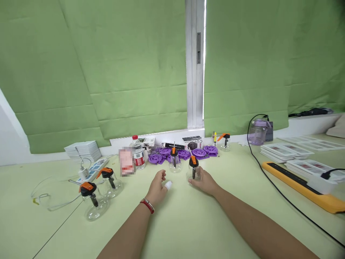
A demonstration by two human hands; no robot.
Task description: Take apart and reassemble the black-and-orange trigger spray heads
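Observation:
My right hand (206,182) is closed round the side of a small clear glass bottle (193,174) with a black and orange top and a thin metal spout, upright on the table. My left hand (158,189) holds nothing, its fingers slightly curled and apart from the thumb, which has a white wrap. A similar glass bottle (175,165) stands just beyond it. Two more such bottles are at the left, the nearer bottle (96,208) and the farther bottle (113,185). Another matching bottle (225,144) stands at the back by the wall.
Purple plastic round parts (184,154) lie along the back, before a cup holder box (192,142). A water bottle (138,156) stands left of them. On the right are a yellow-orange power strip (293,180), a black cable (272,181), stacked cards (285,151) and a purple jug (259,132).

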